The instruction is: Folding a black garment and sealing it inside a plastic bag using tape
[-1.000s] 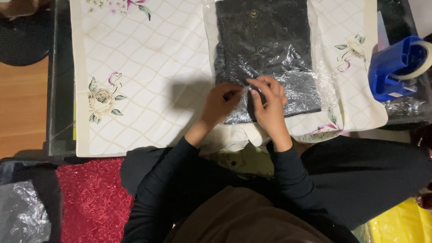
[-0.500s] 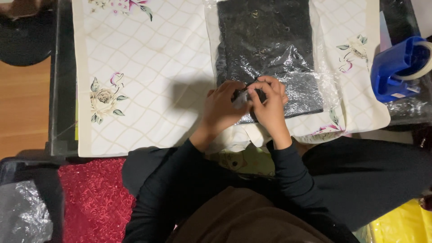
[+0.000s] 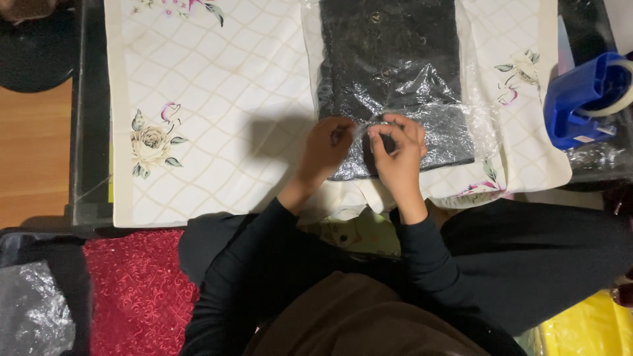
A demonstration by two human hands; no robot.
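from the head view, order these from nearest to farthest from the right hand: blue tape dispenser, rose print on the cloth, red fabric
From the right hand:
1. blue tape dispenser, at the table's right edge.
2. rose print, left on the cloth.
3. red fabric, lower left, off the table.

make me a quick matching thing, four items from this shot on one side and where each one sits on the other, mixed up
Things:
1. blue plastic tape dispenser
2. red lace fabric
3. black sparkly garment in clear plastic bag
4. printed cream rose

Places:
A. lower left, beside the person's knee
B. far right edge of the table
C. under both hands, top centre
D. left part of the white quilted tablecloth

Pairs: 1-B, 2-A, 3-C, 4-D
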